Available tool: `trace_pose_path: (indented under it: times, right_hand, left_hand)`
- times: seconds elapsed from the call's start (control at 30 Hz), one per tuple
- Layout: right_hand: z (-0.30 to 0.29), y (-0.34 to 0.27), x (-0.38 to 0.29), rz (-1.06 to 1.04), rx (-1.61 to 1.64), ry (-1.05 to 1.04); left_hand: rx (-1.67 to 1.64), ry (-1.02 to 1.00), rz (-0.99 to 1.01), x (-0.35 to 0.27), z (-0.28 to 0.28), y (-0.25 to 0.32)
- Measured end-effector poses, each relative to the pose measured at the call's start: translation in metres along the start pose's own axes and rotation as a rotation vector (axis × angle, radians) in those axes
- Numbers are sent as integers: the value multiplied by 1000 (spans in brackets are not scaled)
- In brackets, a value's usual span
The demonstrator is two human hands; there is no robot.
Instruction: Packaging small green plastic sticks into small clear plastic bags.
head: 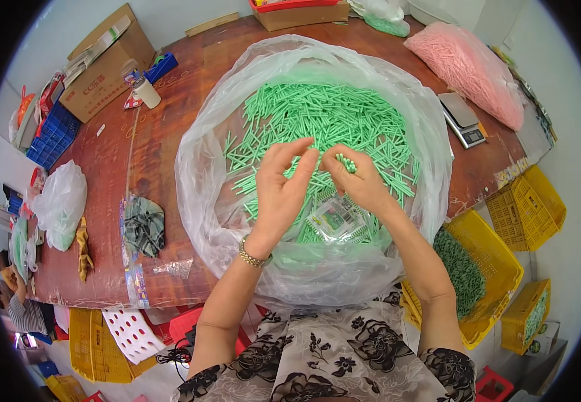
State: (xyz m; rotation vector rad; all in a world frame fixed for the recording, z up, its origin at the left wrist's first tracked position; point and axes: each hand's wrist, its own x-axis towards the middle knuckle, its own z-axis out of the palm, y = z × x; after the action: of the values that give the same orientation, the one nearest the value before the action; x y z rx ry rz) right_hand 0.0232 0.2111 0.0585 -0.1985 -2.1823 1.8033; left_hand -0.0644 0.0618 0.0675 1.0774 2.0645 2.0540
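Observation:
Short green sticks point(320, 108) lie heaped inside a large clear plastic bag point(200, 166) with its rim rolled outward. My right hand point(358, 176) is closed around a small bundle of green sticks point(346, 163), their ends showing past the curled fingers. Close beside it, my left hand point(286, 178) hovers over the pile with thumb and fingers apart; I see nothing held in it. Below the hands, a clear printed packet point(338, 218) rests on the sticks within the bag.
A digital scale point(461, 120) and a bag of pink sticks point(471, 70) are at right. Yellow crates point(494, 271) stand beside the wooden table point(169, 125). A camouflage cloth point(144, 226), tape dispenser point(162, 68) and cardboard box point(102, 75) lie left. Other people appear far left.

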Motion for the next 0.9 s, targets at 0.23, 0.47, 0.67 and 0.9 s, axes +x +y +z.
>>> trace_pose_path:
  times: [0.23, 0.47, 0.67, 0.9]
  right_hand:
    - [-3, 1, -18, -103, -72, -56]
    - [-9, -1, -34, -70, -87, -88]
    - [-35, 37, -55, -261, -376, 89]
    - [-26, 45, -62, 61, -836, 35]
  left_hand:
    - [78, -118, 109, -7, 12, 10]
    - [183, -211, 106, -12, 18, 7]
    - [56, -12, -62, -10, -9, -19]
    - [563, -314, 196, -53, -13, -22]
